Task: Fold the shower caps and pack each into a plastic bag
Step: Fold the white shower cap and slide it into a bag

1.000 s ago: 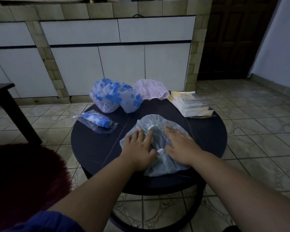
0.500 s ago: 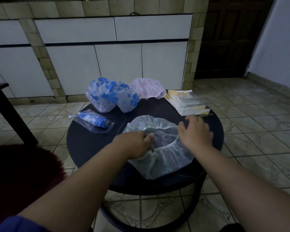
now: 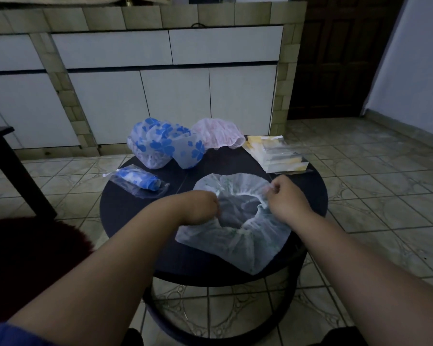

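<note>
Round dark table (image 3: 125,216) on tiled floor, seen from above and behind both forearms. At table centre, translucent white shower cap (image 3: 235,243), opening upward, elastic rim stretched between both hands. Left hand (image 3: 200,208) at the rim's left side, fingers curled together and clamped on the gathered edge. Right hand (image 3: 284,198) at the rim's right side, thumb and fingers pinching the edge; near part of the cap spread flat on the tabletop, reaching the table's near edge. At the table's far side, blue-flowered shower caps (image 3: 165,146) heaped together, touching a pink shower cap (image 3: 218,133) just to their right. At far right, stack of clear plastic bags (image 3: 278,156) with yellow strips, lying flat, partly overhanging the rim. At left, a packed bag (image 3: 138,183) holding a rolled blue-patterned cap, lying on its side, apart from the heap. Behind, white cabinet doors (image 3: 175,98) framed in tile; dark wooden door (image 3: 335,58) at right; dark red fluffy seat (image 3: 30,260) at lower left.
</note>
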